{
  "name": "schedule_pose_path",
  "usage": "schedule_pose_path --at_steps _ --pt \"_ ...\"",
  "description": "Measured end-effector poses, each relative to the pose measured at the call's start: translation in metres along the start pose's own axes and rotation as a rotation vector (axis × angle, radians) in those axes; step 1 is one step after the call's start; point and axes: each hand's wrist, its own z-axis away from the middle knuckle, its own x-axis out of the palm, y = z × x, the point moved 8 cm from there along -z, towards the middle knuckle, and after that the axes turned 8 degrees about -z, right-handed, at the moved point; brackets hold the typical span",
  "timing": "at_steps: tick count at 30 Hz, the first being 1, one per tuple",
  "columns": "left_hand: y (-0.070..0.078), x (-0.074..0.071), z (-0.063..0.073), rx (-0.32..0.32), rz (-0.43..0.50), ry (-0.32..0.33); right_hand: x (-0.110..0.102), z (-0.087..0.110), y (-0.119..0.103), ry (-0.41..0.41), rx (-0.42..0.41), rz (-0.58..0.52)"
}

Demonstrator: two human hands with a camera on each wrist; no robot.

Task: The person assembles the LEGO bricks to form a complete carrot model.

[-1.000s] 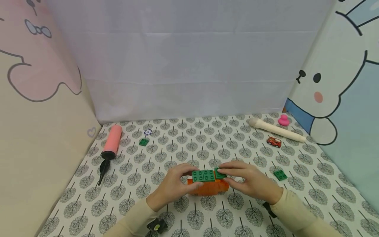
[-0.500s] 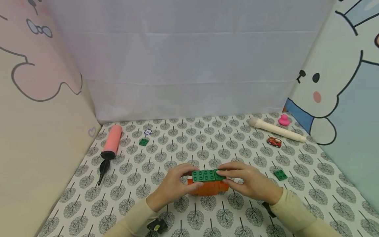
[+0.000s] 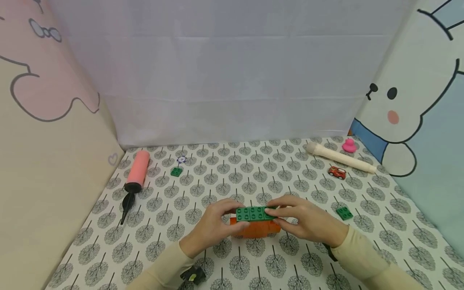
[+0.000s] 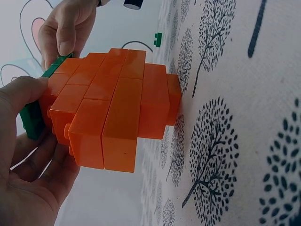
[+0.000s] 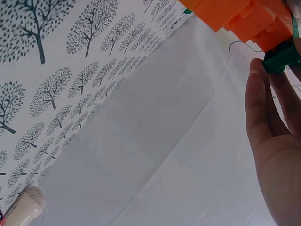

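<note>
Between the hands on the table stands a stepped build of orange toy bricks [image 4: 103, 103], narrow at its foot in the left wrist view. Along its top runs a row of green toy bricks [image 3: 250, 214]. The left hand [image 3: 214, 222] grips the row's left end, thumb on the near side and fingers on the far side. At the other end, the right hand [image 3: 308, 219] pinches the rightmost green brick [image 5: 283, 57], which sits in line with the others. Its fingertips cover part of that brick's studs.
Farther left lie a pink balloon pump [image 3: 138, 169], a loose green brick [image 3: 176, 172] and a blue-white chip [image 3: 181, 159]. On the right are a microphone [image 3: 340, 157], a red toy car [image 3: 337, 172], a pink toy duck [image 3: 349, 145] and another green brick [image 3: 344, 213].
The rightmost green brick, set askew with orange showing beside it one second ago, has come into line with the green row under the right hand's fingers. The left hand has stayed in place.
</note>
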Motion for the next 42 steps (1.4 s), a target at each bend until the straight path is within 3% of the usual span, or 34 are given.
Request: schedule_pose_path --at_steps 9,13,19,26,29,33,42 --pt "0.000 -0.001 0.000 -0.002 -0.006 0.002 0.002 0.007 0.006 0.018 0.065 0.049" --pt "0.001 -0.001 0.000 0.005 -0.014 0.007 -0.006 0.019 0.015 0.046 0.152 0.105" --pt "0.001 -0.001 0.001 -0.003 -0.014 0.009 -0.024 0.055 0.043 0.026 0.374 0.182" --pt "0.001 -0.001 0.000 -0.009 -0.030 0.003 -0.046 0.116 0.087 -0.085 0.690 0.200" --pt "0.000 -0.001 0.000 -0.014 -0.024 0.000 -0.053 0.136 0.100 -0.136 0.766 0.225" --pt "0.001 -0.001 0.000 -0.016 -0.018 -0.001 -0.055 0.153 0.108 -0.169 0.800 0.203" --pt "-0.001 -0.001 0.000 -0.020 -0.017 0.000 -0.059 0.167 0.109 -0.170 0.768 0.175"
